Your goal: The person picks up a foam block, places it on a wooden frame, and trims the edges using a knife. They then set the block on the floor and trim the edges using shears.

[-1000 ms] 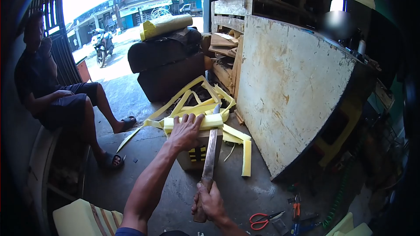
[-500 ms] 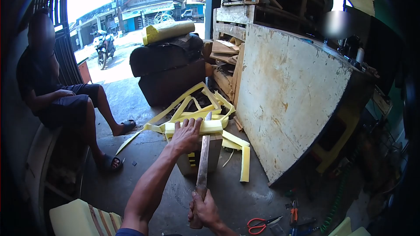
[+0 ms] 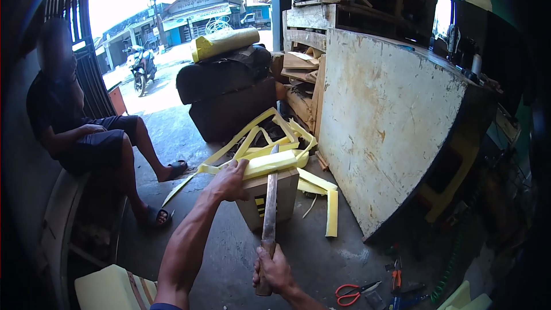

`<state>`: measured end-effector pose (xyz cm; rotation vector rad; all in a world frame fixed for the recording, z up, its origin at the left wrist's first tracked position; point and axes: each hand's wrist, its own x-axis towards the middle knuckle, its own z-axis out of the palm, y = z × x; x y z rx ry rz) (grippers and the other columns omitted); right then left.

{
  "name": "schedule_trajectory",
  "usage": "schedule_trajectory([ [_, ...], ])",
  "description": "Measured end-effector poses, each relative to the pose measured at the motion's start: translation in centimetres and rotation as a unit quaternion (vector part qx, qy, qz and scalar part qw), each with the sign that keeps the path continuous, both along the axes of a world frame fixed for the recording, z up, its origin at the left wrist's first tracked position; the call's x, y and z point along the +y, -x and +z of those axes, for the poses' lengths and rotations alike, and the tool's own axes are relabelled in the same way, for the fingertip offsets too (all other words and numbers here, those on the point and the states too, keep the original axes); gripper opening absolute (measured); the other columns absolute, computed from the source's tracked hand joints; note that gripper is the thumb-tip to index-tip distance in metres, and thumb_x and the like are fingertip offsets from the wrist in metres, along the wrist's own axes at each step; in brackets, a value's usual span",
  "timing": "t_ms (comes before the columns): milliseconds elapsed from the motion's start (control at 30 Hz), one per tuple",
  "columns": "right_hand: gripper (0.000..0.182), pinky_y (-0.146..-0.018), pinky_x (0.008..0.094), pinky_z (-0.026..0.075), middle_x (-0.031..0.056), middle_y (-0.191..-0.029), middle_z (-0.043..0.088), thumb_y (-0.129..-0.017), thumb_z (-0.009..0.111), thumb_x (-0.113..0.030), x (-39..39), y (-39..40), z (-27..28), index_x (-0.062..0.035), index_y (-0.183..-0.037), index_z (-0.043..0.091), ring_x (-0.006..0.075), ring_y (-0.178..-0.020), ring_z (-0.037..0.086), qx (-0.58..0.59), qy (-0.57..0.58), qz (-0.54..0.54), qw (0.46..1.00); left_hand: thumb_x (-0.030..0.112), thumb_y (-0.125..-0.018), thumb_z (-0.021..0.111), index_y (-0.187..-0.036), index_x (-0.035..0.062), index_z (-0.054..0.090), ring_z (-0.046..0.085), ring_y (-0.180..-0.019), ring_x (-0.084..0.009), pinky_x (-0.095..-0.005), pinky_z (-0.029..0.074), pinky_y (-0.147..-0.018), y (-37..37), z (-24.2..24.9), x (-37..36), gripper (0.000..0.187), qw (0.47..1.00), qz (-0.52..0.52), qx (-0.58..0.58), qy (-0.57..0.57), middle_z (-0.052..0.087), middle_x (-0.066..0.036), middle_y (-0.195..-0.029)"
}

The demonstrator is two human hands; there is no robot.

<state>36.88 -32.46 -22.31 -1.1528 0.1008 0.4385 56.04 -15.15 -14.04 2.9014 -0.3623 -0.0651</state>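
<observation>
My right hand (image 3: 276, 268) is closed around the wooden handle of a long knife (image 3: 269, 209), its blade pointing away from me. The blade crosses a strip of yellow foam (image 3: 271, 163), and its tip shows past the far side. That foam lies across the top of a cardboard box (image 3: 287, 196) on the floor. My left hand (image 3: 227, 182) grips the foam's left end, fingers over the top and thumb low at the box edge. Behind the box, several yellow foam offcuts (image 3: 250, 138) lie in a tangled heap.
On the left sits a person (image 3: 74, 115), feet near the offcuts. A large scuffed white panel (image 3: 390, 120) stands at right. Red-handled scissors (image 3: 348, 295) and pliers (image 3: 396, 278) lie on the floor. Dark cushioned pieces (image 3: 232, 106) are stacked ahead; more foam (image 3: 106, 290) is at lower left.
My left hand has moved left to the foam's end, with its thumb lower. The foam now sits more slanted, its right end higher. The view has shifted slightly.
</observation>
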Motion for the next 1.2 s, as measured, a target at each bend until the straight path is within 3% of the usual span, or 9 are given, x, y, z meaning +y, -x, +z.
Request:
schedule_trajectory([
  [167, 0.025, -0.045, 0.0359, 0.053, 0.0051, -0.074, 0.051, -0.107, 0.051, -0.026, -0.7, -4.8, 0.8, -0.0067, -0.111, 0.036, 0.0161, -0.049, 0.057, -0.008, -0.022, 0.010, 1.000, 0.029, -0.065, 0.092, -0.147, 0.0064, 0.037, 0.048, -0.131, -0.0390, -0.0453, 0.041, -0.112, 0.3, -0.5, 0.1, 0.101, 1.000, -0.004, 0.019, 0.020, 0.053, -0.021, -0.133],
  [300, 0.026, -0.044, 0.0348, 0.053, 0.0047, -0.075, 0.051, -0.107, 0.051, -0.029, 1.1, 0.4, -0.1, -0.0070, -0.109, 0.038, 0.0151, -0.049, 0.057, 0.003, -0.021, 0.017, 1.000, 0.024, -0.065, 0.091, -0.146, 0.0055, 0.035, 0.048, -0.131, -0.0419, -0.0452, 0.043, -0.111, 0.5, -0.3, -0.1, 0.101, 1.000, 0.017, 0.004, 0.026, 0.050, -0.025, -0.135],
  [433, 0.025, -0.044, 0.0344, 0.053, 0.0051, -0.075, 0.052, -0.106, 0.052, -0.025, 0.0, -4.4, 0.2, -0.0055, -0.114, 0.037, 0.0153, -0.049, 0.057, -0.015, -0.027, 0.027, 0.999, 0.022, -0.064, 0.091, -0.148, 0.0060, 0.033, 0.047, -0.132, -0.0422, -0.0466, 0.042, -0.113, 0.2, -1.7, 0.5, 0.103, 0.999, -0.005, -0.015, 0.040, 0.049, -0.024, -0.137],
  [800, 0.025, -0.046, 0.0386, 0.054, 0.0064, -0.075, 0.051, -0.107, 0.050, -0.028, 1.5, -3.7, -0.7, -0.0081, -0.114, 0.036, 0.0178, -0.049, 0.057, -0.016, 0.048, 0.035, 0.998, 0.021, -0.065, 0.091, -0.148, 0.0056, 0.033, 0.046, -0.132, -0.0422, -0.0449, 0.040, -0.115, -0.1, -2.2, 0.7, 0.102, 0.997, -0.001, -0.025, 0.071, 0.048, -0.023, -0.138],
  [867, 0.026, -0.046, 0.0372, 0.054, 0.0068, -0.075, 0.052, -0.107, 0.051, -0.027, 1.7, 0.4, -0.9, -0.0077, -0.114, 0.036, 0.0180, -0.050, 0.057, -0.002, 0.010, 0.061, 0.998, 0.021, -0.064, 0.092, -0.149, 0.0064, 0.031, 0.045, -0.133, -0.0417, -0.0454, 0.039, -0.116, -0.3, -1.9, 0.9, 0.105, 0.998, 0.005, -0.006, 0.066, 0.046, -0.023, -0.140],
  [1000, 0.027, -0.047, 0.0374, 0.054, 0.0066, -0.075, 0.052, -0.107, 0.052, -0.027, 1.0, 1.1, -1.4, -0.0076, -0.116, 0.035, 0.0183, -0.050, 0.058, 0.018, -0.010, 0.068, 0.997, 0.022, -0.062, 0.095, -0.153, 0.0096, 0.020, 0.040, -0.138, -0.0412, -0.0470, 0.037, -0.118, 0.5, -5.0, 1.9, 0.119, 0.988, -0.015, -0.061, 0.144, 0.043, -0.025, -0.142],
  [1067, 0.027, -0.047, 0.0378, 0.054, 0.0067, -0.075, 0.052, -0.107, 0.052, -0.027, 0.5, 0.3, -1.0, -0.0077, -0.116, 0.035, 0.0184, -0.050, 0.058, -0.002, -0.009, 0.076, 0.997, 0.021, -0.062, 0.097, -0.155, 0.0111, 0.010, 0.042, -0.139, -0.0377, -0.0468, 0.036, -0.119, 0.4, -9.8, 2.5, 0.128, 0.912, 0.046, -0.160, 0.376, 0.043, -0.023, -0.142],
  [1100, 0.026, -0.046, 0.0366, 0.053, 0.0058, -0.075, 0.052, -0.107, 0.051, -0.026, 0.4, 0.9, -1.0, -0.0073, -0.116, 0.036, 0.0171, -0.049, 0.057, 0.012, -0.010, 0.073, 0.997, 0.019, -0.064, 0.097, -0.156, 0.0119, 0.002, 0.045, -0.137, -0.0339, -0.0465, 0.037, -0.118, 0.9, -11.0, 2.2, 0.134, 0.827, 0.034, -0.088, 0.554, 0.042, -0.021, -0.144],
  [1200, 0.025, -0.043, 0.0353, 0.052, 0.0045, -0.075, 0.051, -0.107, 0.051, -0.025, 0.6, 1.2, -1.5, -0.0070, -0.116, 0.036, 0.0154, -0.048, 0.056, 0.036, -0.009, 0.068, 0.997, 0.017, -0.065, 0.097, -0.150, 0.0072, 0.022, 0.049, -0.134, -0.0326, -0.0455, 0.040, -0.115, -0.3, -18.0, 1.8, 0.114, 0.858, 0.010, -0.114, 0.500, 0.046, -0.019, -0.143],
])
